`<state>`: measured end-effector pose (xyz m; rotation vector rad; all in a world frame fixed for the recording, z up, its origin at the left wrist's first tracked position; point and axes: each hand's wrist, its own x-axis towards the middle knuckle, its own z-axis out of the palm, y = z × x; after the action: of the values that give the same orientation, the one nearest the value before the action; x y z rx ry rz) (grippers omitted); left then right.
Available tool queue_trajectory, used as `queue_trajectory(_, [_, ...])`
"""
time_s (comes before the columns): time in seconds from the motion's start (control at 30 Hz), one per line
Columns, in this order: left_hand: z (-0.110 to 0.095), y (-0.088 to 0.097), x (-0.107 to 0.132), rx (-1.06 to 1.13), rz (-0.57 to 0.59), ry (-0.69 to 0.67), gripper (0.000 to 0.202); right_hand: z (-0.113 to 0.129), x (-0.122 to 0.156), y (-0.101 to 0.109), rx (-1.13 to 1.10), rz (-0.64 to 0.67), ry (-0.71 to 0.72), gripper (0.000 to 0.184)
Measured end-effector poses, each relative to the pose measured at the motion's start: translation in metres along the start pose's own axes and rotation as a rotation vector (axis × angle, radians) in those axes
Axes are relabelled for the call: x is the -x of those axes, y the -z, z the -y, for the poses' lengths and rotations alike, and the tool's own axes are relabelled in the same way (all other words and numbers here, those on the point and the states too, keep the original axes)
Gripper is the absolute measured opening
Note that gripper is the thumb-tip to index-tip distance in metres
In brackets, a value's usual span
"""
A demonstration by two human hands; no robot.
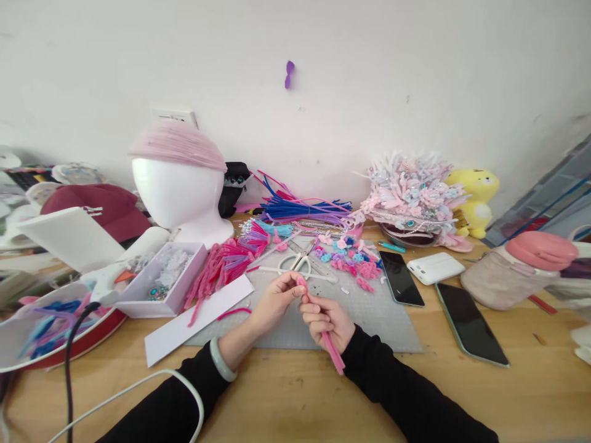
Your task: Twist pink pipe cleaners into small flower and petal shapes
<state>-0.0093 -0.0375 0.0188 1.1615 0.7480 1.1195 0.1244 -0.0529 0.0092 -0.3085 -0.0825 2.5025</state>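
Note:
Pink pipe cleaners point(333, 354) run through my closed right hand point(329, 323), their ends sticking out below the palm. At the top of them, a small pink looped part shows between the fingertips of both hands. My left hand point(277, 301) pinches that part with thumb and forefinger. Just behind my hands lie white-handled scissors point(295, 263) on the grey cutting mat point(369, 326). Small pink, blue and purple fuzzy flowers point(351, 255) lie to the right of the scissors. Bundles of pink and red pipe cleaners point(226, 264) are to the left.
A white foam head point(178, 191) stands at the back left, near a white box point(168, 283) of beads. Phones point(401, 277), a white power bank point(435, 267) and a pink-lidded jar point(508, 274) sit on the right. A white cable point(138, 384) crosses over my left sleeve.

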Motion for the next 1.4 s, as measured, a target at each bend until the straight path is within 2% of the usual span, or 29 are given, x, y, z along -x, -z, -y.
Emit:
queue_trajectory(0.13, [-0.002,-0.003,-0.001,-0.185,-0.084,-0.027,0.015,-0.002,-0.006,0.003,-0.068,-0.065,0.08,0.01])
queue_trajectory(0.27, [-0.003,-0.003,-0.002,-0.251,-0.104,-0.031,0.014,-0.003,-0.01,0.005,-0.045,-0.091,0.111,0.009])
queue_trajectory(0.33, [-0.002,-0.003,-0.002,-0.216,-0.092,0.002,0.014,-0.003,-0.01,0.006,-0.016,-0.088,0.108,0.01])
queue_trajectory(0.43, [-0.001,-0.003,-0.001,-0.054,-0.059,0.054,0.014,-0.003,-0.009,0.005,0.027,-0.071,0.098,0.009])
queue_trajectory(0.57, [-0.001,-0.007,0.001,0.118,-0.071,0.058,0.015,-0.003,-0.009,0.004,0.069,-0.092,0.111,0.005])
queue_trajectory(0.7, [0.0,-0.008,0.0,0.117,-0.12,0.048,0.015,-0.006,-0.012,0.0,0.229,-0.198,0.268,0.007])
queue_trajectory(0.77, [0.001,-0.008,-0.001,0.082,-0.14,0.05,0.015,-0.007,-0.013,-0.003,0.432,-0.299,0.411,0.01])
queue_trajectory(0.83, [0.002,-0.007,-0.001,0.047,-0.154,0.043,0.014,-0.008,-0.011,-0.005,0.739,-0.417,0.563,0.015])
queue_trajectory(0.9, [0.004,-0.007,0.0,0.038,-0.16,0.039,0.014,-0.008,-0.008,-0.006,1.159,-0.506,0.749,0.018])
queue_trajectory(1.0, [0.009,-0.009,0.001,0.084,-0.17,0.061,0.013,-0.007,-0.003,-0.004,1.855,-0.509,0.985,0.016])
queue_trajectory(1.07, [0.012,-0.009,0.002,0.127,-0.194,0.086,0.011,-0.007,-0.002,-0.002,2.18,-0.489,1.003,0.015])
queue_trajectory(1.13, [0.014,-0.008,0.001,0.157,-0.228,0.1,0.01,-0.006,-0.002,-0.001,2.32,-0.501,0.98,0.018])
queue_trajectory(1.2, [0.013,-0.007,0.0,0.16,-0.248,0.093,0.009,-0.004,-0.003,-0.001,2.284,-0.505,0.996,0.02])
queue_trajectory(1.27, [0.011,-0.005,-0.001,0.14,-0.25,0.069,0.01,-0.001,-0.003,-0.003,2.102,-0.49,1.0,0.02])
queue_trajectory(1.33, [0.008,-0.004,-0.002,0.118,-0.232,0.053,0.011,0.002,-0.002,-0.005,1.839,-0.49,0.909,0.018])
queue_trajectory(1.4, [0.006,-0.004,-0.002,0.107,-0.208,0.05,0.011,0.005,-0.002,-0.006,1.569,-0.513,0.754,0.013])
